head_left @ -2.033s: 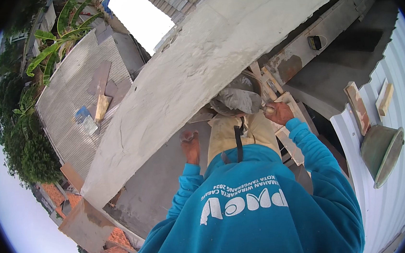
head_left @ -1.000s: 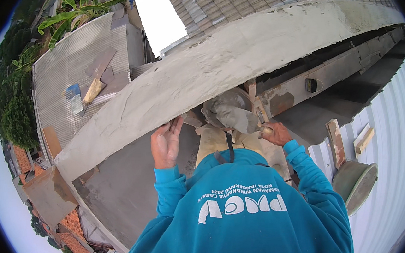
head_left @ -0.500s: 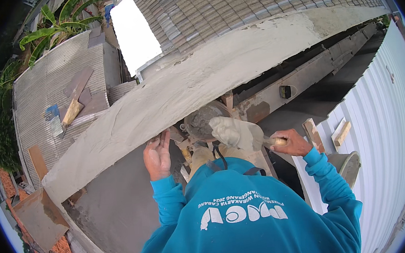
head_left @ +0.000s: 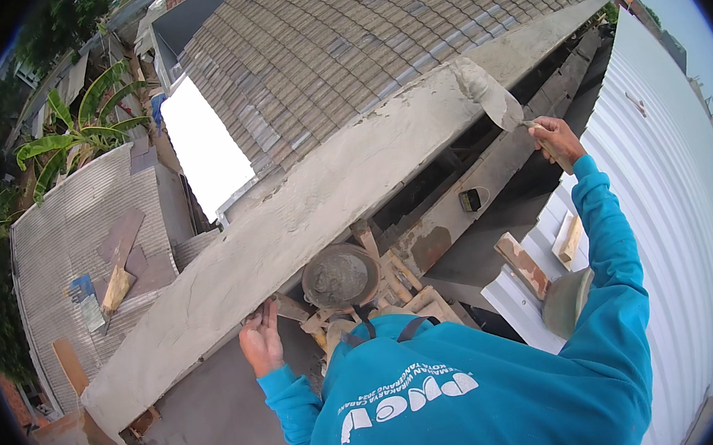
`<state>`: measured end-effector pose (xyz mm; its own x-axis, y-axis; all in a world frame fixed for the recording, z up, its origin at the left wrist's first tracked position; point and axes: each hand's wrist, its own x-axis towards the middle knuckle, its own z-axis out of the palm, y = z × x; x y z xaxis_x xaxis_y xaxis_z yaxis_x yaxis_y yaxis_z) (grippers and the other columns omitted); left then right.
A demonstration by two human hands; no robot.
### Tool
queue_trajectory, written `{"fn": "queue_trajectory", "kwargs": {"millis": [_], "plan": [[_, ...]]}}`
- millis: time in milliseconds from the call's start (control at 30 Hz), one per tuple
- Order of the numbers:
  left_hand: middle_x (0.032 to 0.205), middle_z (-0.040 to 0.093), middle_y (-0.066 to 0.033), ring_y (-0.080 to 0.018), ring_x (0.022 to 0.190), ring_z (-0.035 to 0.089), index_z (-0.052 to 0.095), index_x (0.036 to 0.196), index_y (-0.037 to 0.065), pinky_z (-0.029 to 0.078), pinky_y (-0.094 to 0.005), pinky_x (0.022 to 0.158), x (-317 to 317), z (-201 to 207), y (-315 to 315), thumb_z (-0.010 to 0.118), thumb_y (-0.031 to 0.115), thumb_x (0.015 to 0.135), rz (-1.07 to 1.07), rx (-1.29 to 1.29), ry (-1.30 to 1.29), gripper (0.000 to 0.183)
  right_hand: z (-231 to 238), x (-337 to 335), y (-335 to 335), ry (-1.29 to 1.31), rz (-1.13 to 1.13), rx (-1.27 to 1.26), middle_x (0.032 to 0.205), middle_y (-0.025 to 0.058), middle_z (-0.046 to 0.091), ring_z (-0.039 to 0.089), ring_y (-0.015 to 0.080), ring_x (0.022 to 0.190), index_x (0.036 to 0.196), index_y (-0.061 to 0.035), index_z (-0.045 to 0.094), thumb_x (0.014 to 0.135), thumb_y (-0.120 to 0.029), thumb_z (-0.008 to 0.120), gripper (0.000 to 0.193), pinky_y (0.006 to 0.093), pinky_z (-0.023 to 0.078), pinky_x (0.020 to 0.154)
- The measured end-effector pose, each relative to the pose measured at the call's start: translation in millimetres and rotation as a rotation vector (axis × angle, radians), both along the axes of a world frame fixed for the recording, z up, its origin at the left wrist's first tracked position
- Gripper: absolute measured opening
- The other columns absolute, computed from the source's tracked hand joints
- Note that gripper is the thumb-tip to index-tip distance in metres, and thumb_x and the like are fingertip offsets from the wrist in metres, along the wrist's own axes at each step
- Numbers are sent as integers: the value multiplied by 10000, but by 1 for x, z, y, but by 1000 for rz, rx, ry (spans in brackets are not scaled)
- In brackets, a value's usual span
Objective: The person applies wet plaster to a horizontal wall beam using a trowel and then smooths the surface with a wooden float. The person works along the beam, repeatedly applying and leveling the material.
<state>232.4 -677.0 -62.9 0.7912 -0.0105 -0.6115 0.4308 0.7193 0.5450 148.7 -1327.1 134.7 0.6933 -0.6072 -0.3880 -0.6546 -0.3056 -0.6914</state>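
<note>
My right hand (head_left: 560, 144) is closed round the wooden handle of a trowel (head_left: 506, 109), reaching far out to the right. Wet grey mortar (head_left: 471, 77) lies at the front of the blade, against the sloping plastered ledge (head_left: 304, 202) below the roof tiles. On the left, my left hand (head_left: 262, 343) rests at the near edge of that ledge, palm turned up and fingers stretched toward it. It holds nothing that I can see. Between my arms stands a round bucket (head_left: 376, 278) with grey mortar (head_left: 336, 278) in it.
Wooden scaffold pieces (head_left: 400, 282) surround the bucket. A small dark container (head_left: 470, 201) hangs on the beam beyond. White corrugated sheeting (head_left: 667, 187) covers the right side, with wood blocks (head_left: 523, 265) and a second bucket (head_left: 563, 302). A dark gap runs under the ledge.
My right hand has carried the loaded trowel from above the bucket up and right to the ledge. The bucket is now uncovered. My left hand stays at the ledge edge; the view has shifted.
</note>
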Motion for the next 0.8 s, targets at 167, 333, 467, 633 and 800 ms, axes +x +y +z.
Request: {"fn": "queue_trajectory", "kwargs": {"millis": [167,333,467,633,800], "plan": [[1318,451,-227,-429,1248,472,372,1329,-69,416,-537,1103,0,11,-1,390,-71,843,-2,38,-13,486,-70,23,-65,-27,17,-966,864,144,648,639,343,805,1073,-122,626,801,-239,646,297,446,511,741],[1320,462,-229,-424,1242,487,367,1347,-73,422,-525,1100,2,21,-7,402,-75,835,-22,112,39,514,-138,38,-64,-11,-173,-1074,1077,174,556,576,381,1022,1163,-100,547,801,-185,671,393,475,488,858],[1339,457,-239,-423,1243,489,360,1364,-82,432,-510,1091,4,32,-13,396,-76,847,-55,189,47,518,-187,46,-37,15,-183,-1011,1103,187,513,547,396,1050,1182,-56,513,806,-136,698,426,480,478,868],[1382,432,-254,-425,1261,476,351,1379,-95,437,-495,1083,4,-13,17,386,-81,867,-367,403,-161,513,-239,40,-2,-102,-217,-1000,1102,179,518,553,369,1025,1386,-14,399,849,-140,663,611,461,479,856],[1379,440,-257,-416,1266,480,355,1380,-101,439,-489,1080,5,-14,22,395,-78,873,-365,433,-139,509,-252,15,28,-102,-236,-994,1115,165,518,540,359,1052,1400,-10,384,875,-130,627,591,450,481,864]]}}
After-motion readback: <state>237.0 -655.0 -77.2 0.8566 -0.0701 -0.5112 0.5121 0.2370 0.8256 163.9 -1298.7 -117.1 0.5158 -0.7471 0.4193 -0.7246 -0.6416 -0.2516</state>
